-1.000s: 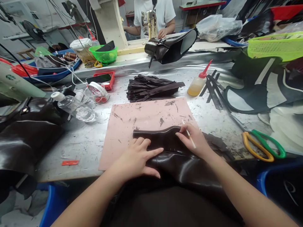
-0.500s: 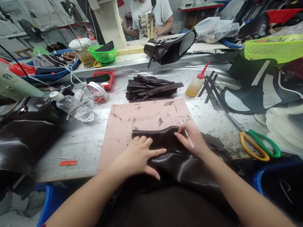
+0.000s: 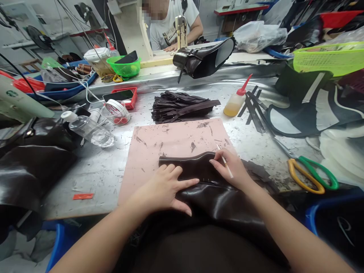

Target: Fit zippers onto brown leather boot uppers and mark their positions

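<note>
A dark brown shiny leather boot upper [image 3: 196, 167] lies across the front of a pink cutting mat [image 3: 148, 140] and hangs over the table edge toward me. Short pale marks show on the leather between my hands. My left hand [image 3: 167, 187] rests spread on its left part, index finger and thumb stretched out. In my right hand [image 3: 230, 167] a thin white marking pen [image 3: 226, 163] is pinched, and the fingers lie on the leather near its upper edge. The pen's lower end is partly hidden by the fingers.
Behind the mat lies a bundle of dark strips [image 3: 182, 108], beside a glue bottle [image 3: 235, 102] with a red tip. Scissors [image 3: 309, 174] lie at right, a clear bottle [image 3: 89, 129] at left. A finished-looking boot piece [image 3: 204, 58] stands farther back. Opposite sits a person [image 3: 178, 26].
My hands, the pen and the leather stay nearly in place. The person opposite has leaned to the left and lower. The view has shifted very slightly.
</note>
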The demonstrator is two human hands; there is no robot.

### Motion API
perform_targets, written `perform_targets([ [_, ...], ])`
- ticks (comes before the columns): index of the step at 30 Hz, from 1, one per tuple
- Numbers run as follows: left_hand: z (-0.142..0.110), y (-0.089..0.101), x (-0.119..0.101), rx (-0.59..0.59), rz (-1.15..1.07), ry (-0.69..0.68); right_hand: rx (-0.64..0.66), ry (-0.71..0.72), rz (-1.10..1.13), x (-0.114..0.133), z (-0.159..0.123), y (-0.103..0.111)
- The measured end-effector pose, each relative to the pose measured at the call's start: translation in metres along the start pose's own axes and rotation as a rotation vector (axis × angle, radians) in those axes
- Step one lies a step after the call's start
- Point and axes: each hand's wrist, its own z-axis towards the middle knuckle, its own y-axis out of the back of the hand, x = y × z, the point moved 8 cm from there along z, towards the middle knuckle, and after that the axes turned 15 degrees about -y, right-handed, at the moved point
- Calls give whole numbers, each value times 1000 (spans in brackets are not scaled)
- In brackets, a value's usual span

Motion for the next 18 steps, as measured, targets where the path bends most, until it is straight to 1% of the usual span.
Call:
perform_targets([
  [2, 8, 2, -3, 1, 40, -18, 0, 4, 1, 1, 0, 1],
  [4, 8, 3, -2, -13, 58, -35, 0, 9, 2, 1, 0, 1],
  [6, -1, 3, 4, -27, 64, -35, 0, 10, 4, 1, 0, 1],
  [10, -28, -1, 17, -54, 49, 11, 1, -2, 2, -1, 1, 1],
  [12, -36, -4, 20, -65, 36, 23, 1, -5, 5, -2, 1, 0],
  [14, -34, -5, 19, -51, 17, 33, 3, -4, 14, -2, 1, 0],
  [18, -17, -2, 16, 13, -11, 44, 16, -13, 7, -2, 1, -1],
])
